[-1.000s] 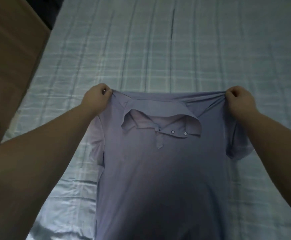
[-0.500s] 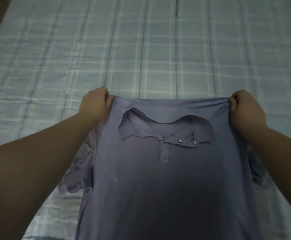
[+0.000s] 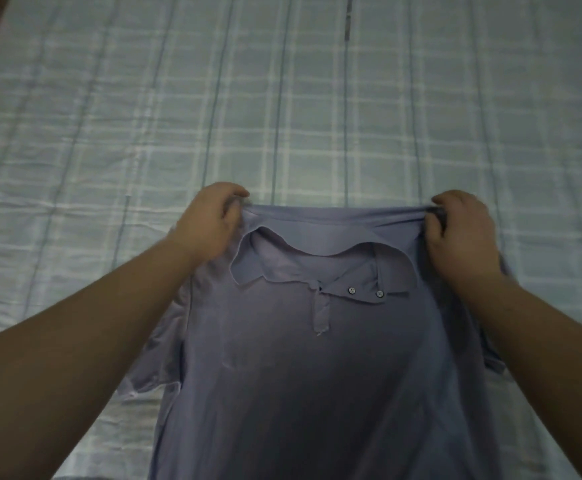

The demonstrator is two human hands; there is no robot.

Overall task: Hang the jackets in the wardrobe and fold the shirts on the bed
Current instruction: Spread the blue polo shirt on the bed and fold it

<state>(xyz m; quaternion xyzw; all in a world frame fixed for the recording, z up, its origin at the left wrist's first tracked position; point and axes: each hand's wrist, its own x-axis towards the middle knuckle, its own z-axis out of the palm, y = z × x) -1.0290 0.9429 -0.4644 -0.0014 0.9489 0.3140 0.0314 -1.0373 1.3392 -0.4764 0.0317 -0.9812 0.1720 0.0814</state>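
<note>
Your head camera is looking forward and steeply down, facing out across the bed (image 3: 317, 98). It's sitting close: the shirt (image 3: 317, 375) is filling the lower frame, your left hand (image 3: 210, 216) and right hand (image 3: 462, 230) are reaching in mid-frame. One wide view is covering everything.

Unfolded blue-grey polo shirt (image 3: 317, 393) being held front-up over the plaid bed (image 3: 282, 116).
Shirt is spreading from frame centre down to 6 o'clock, with the collar (image 3: 248, 268) pointing to 12 o'clock and lying open and two buttons (image 3: 352, 289) showing on the undone placket. The shoulder edge is stretching taut between the left hand (image 3: 210, 216) at 10 o'clock of the collar and the right hand (image 3: 462, 230) at 2 o'clock, both gripping fabric. Short sleeves are hanging out at 8 and 4 o'clock.
</note>
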